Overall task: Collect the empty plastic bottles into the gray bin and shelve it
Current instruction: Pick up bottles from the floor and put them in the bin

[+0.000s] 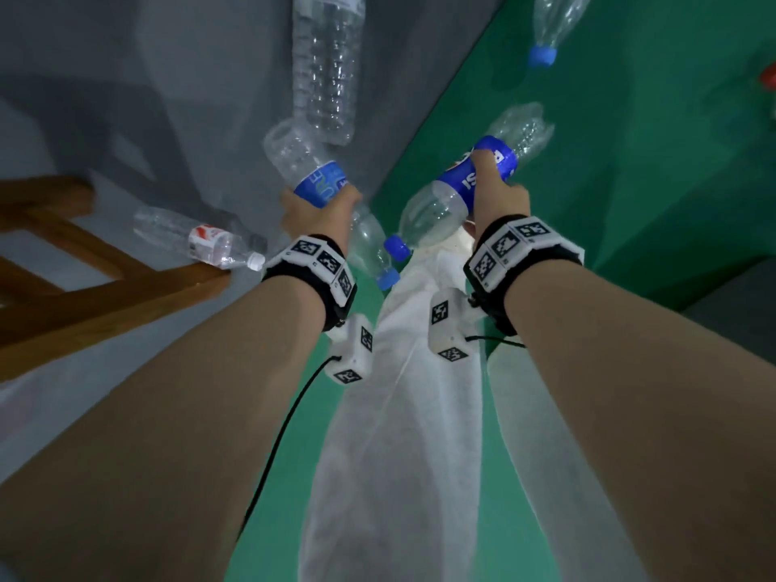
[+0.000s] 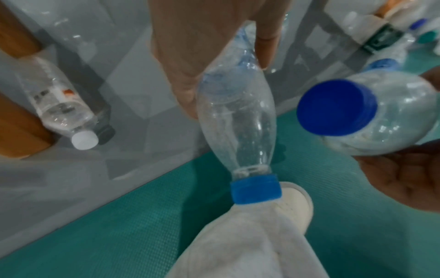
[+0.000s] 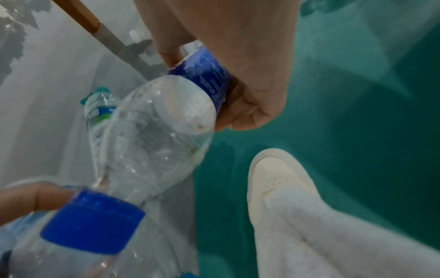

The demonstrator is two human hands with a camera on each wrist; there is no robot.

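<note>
My left hand [image 1: 319, 212] grips a clear bottle with a light-blue label [image 1: 310, 174], its blue cap [image 2: 254, 190] pointing down toward my leg. Beside it, my right hand [image 1: 499, 199] grips a clear bottle with a dark-blue label [image 1: 462, 182] around the label, blue cap [image 3: 95, 222] down and toward the left hand. Both bottles are held above the floor. Loose on the floor lie a large clear bottle with a green cap [image 1: 327, 69], a bottle with a red-and-white label [image 1: 201, 239] and a blue-capped bottle [image 1: 554, 27]. No gray bin shows in any view.
A wooden stool frame [image 1: 84, 279] stands at the left on the grey floor [image 1: 147, 77], with the white-capped bottle against its leg. A green mat [image 1: 630, 182] covers the right side. My white trouser legs and a white shoe [image 3: 278, 178] are below the hands. A red object [image 1: 770, 77] sits at the right edge.
</note>
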